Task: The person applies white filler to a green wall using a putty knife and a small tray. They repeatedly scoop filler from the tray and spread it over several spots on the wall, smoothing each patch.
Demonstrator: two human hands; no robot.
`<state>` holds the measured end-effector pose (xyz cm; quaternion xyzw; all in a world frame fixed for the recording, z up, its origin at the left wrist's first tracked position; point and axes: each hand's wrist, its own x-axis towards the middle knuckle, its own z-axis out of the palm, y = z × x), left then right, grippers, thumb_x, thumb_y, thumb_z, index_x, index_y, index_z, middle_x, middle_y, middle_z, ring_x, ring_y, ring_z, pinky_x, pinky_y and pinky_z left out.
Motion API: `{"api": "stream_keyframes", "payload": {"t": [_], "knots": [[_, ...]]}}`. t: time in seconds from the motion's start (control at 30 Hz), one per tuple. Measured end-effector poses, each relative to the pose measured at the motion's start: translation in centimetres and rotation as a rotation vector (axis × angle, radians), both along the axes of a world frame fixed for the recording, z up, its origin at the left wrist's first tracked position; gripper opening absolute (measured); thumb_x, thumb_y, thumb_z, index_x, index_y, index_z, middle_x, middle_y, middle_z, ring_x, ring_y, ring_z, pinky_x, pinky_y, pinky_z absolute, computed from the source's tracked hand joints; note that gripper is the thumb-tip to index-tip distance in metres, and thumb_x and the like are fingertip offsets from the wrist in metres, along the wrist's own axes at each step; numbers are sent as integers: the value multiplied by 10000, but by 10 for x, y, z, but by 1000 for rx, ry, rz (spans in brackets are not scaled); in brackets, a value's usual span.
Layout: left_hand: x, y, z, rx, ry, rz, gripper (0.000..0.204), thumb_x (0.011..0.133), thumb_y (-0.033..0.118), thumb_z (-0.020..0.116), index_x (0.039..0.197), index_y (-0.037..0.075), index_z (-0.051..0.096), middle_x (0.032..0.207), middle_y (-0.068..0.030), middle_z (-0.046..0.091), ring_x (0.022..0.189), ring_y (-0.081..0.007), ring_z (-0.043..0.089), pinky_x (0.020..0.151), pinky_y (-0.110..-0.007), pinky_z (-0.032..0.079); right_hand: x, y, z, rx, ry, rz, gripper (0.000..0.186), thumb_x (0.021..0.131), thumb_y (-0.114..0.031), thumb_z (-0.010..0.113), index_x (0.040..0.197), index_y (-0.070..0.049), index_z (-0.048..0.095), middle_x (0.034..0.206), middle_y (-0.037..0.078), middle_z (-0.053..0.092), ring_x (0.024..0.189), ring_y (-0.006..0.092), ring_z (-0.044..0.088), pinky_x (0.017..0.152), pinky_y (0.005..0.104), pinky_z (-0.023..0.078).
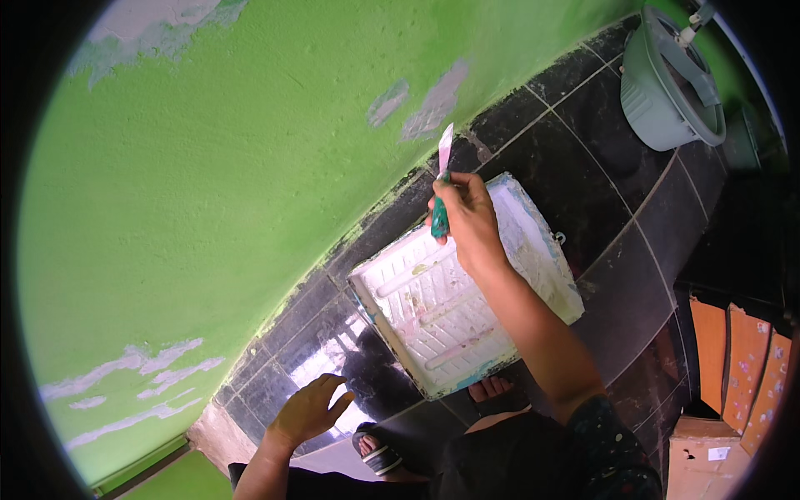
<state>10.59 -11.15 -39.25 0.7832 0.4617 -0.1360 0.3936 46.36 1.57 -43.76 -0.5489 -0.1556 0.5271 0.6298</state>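
Head view: right hand (469, 218) grips a putty knife (445, 158) above the paint roller tray (446, 321). I see the left hand (307, 412) open at seven o'clock.

The left hand (310, 410) and right hand (473, 221) are bare. The dark cloth right sleeve (612, 450) carries pale speckles; the body garment (504, 461) is black. The black open-toed left sandal (382, 457) has pale stripes.
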Motion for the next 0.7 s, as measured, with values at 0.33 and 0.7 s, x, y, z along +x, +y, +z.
{"api": "stream_keyframes", "payload": {"t": [0.33, 0.7], "knots": [[-4, -5, -3, 29, -3, 3, 402, 1043, 364, 643, 1253, 22, 653, 1216, -178, 695, 1102, -373, 689, 929, -436, 565, -24, -24, 24, 107, -28, 280, 263, 1036, -189, 675, 1202, -50, 526, 858, 46, 607, 629, 102, 615, 419, 263, 406], [0, -3, -1, 74, -50, -43, 359, 1030, 333, 660, 1214, 25, 650, 1157, -178, 708, 1042, -382, 706, 870, -449, 588, -31, 1, 25, 140, -199, 175, 314, 1025, -187, 687, 1219, -26, 499, 801, 36, 579, 613, 94, 591, 426, 273, 428]]}}
